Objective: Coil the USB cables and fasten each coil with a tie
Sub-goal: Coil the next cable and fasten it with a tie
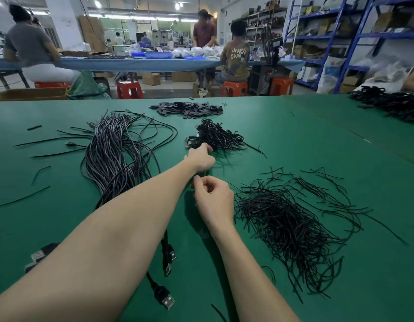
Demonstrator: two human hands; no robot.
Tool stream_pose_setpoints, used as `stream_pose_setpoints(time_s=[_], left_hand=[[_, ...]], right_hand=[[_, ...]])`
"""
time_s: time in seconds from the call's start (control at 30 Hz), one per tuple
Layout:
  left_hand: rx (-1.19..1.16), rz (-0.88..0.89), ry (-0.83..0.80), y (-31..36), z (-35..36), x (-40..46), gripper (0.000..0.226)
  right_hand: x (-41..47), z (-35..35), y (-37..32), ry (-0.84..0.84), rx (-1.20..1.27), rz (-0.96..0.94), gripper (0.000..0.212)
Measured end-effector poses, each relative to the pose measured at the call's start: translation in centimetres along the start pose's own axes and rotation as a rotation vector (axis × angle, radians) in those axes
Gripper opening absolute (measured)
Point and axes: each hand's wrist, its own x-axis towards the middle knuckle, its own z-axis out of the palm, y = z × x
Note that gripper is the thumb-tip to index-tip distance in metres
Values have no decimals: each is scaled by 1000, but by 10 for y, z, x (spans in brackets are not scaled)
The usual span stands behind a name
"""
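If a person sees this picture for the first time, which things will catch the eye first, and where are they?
First, the two bare arms crossing the green table: the left hand reaches far out to the pile of tied cable coils, while the right hand waits nearer with curled fingers. Next, the long bundle of loose USB cables on the left, and the heap of thin black ties on the right.

Far beyond your left hand, you are seeing a seated person's shirt showing "UNKN OWN" in white letters across its back. Nothing else is reading clearly.
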Motion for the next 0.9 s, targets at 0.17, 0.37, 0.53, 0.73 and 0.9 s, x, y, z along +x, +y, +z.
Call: stream_pose_setpoints(time_s=[0.17,0.37,0.53,0.73,0.9], left_hand=[[-226,81,92,-12,-6,-34,21],[-825,65,211,-35,-12,-124,23],[-806,70,288,-42,-6,-147,25],[-763,35,282,-55,-8,-150,28],[-864,27,254,-60,-17,-147,29]], right_hand=[[-2,0,-3,-7,-11,-19,30],[-11,-4,-5,-21,144,-158,22],[-16,-10,-7,-164,-53,-154,24],[-30,-2,-29,-438,-715,-303,22],[-29,-1,-42,-510,-839,-227,38]])
